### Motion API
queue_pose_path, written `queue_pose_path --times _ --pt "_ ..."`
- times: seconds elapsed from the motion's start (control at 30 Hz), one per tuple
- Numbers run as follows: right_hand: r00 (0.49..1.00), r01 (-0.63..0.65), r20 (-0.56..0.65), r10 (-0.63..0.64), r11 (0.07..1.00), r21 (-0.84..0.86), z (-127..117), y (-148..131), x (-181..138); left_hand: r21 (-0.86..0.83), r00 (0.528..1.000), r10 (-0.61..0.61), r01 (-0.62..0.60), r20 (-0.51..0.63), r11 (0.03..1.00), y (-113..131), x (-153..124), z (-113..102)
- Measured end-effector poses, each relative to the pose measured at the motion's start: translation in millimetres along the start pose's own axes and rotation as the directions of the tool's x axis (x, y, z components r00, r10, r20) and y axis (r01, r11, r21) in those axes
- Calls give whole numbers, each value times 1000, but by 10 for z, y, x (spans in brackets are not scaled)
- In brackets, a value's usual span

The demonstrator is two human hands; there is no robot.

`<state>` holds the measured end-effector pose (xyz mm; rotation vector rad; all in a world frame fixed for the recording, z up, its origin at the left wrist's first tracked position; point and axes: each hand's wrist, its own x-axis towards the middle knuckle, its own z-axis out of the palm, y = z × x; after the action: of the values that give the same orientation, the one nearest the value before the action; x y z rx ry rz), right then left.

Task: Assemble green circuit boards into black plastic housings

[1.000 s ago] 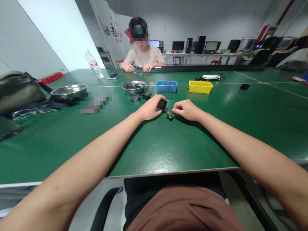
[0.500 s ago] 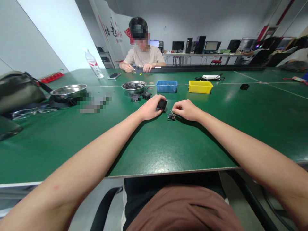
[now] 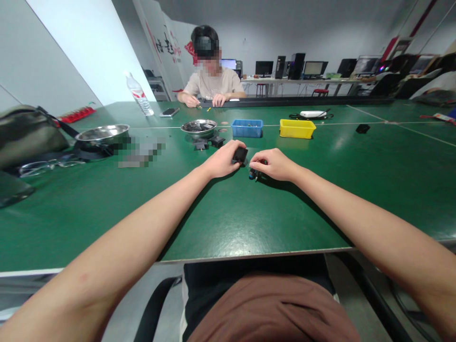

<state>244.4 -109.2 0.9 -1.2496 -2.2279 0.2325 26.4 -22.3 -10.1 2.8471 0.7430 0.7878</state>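
My left hand [image 3: 223,160] is closed around a small black plastic block [image 3: 240,154], held just above the green table [image 3: 231,213]. Close beside it, my right hand [image 3: 274,164] pinches a small green circuit board [image 3: 253,174] that hangs under its fingertips, turned so its components show. The two hands almost touch at the middle of the table. Two more black parts [image 3: 208,142] lie a little beyond my left hand.
A steel bowl [image 3: 198,127] holding dark parts, a blue bin [image 3: 247,128] and a yellow bin [image 3: 297,128] stand in a row behind my hands. Another steel bowl [image 3: 101,134], a bag [image 3: 28,135] and a water bottle [image 3: 138,96] sit at the left. A person [image 3: 210,78] works opposite.
My right hand has turned the circuit board over in its fingers and shifted slightly left toward the black block. My left hand has stayed where it was.
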Motion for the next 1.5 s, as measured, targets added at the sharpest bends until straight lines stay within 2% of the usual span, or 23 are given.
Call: queue_pose_path --times 0.4,0.67,1.17,1.5 --pt "981 194 -6 -194 981 -26 -11 -69 -16 -6 1000 -11 11 -2 1000 6 1 -11" --pt "978 204 53 -202 978 -34 7 -78 -4 -15 1000 -9 9 -3 1000 7 9 -3" --pt "982 191 -9 -191 982 5 1 -130 -20 -11 1000 -17 17 0 1000 14 7 -8" --pt "985 172 -4 -172 985 22 0 -149 -27 -25 1000 -22 22 -2 999 20 9 -12"
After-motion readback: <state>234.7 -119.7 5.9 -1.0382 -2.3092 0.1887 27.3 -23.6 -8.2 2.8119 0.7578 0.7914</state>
